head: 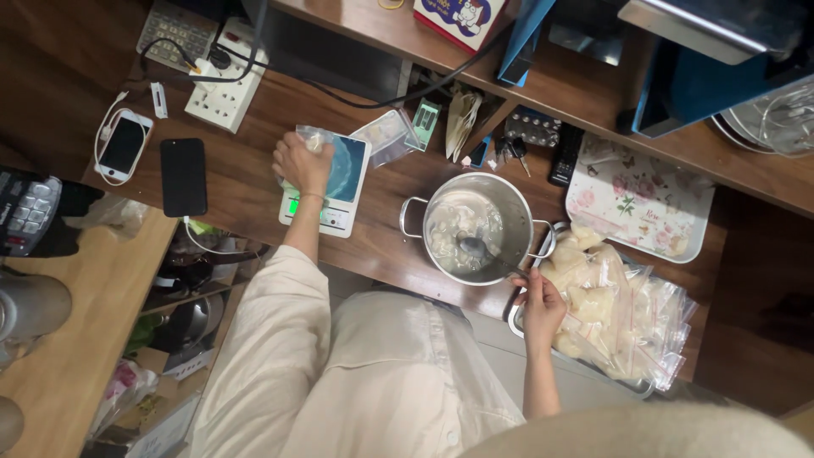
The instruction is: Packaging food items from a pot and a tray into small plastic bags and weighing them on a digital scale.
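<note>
Steel pot (475, 229) just left of right hand (539, 310), which grips a spoon handle; left hand (303, 164) closed on bag (315, 138), pressing it onto scale (332, 191) for weighing

Scale (339, 199) left of pot (509, 199), tray of bags (632, 386) right, phones (182, 176) far left

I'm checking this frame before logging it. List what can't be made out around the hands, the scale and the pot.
- Left hand, head view: it covers the small clear bag on the scale, so the contents stay hidden.
- Scale display: a green glow beside the wrist, too small to read.
- Right hand: whether it grips the pot rim or a ladle handle is unclear.
- Tray of filled bags: its lower edge is hidden by the person's own body.
</note>
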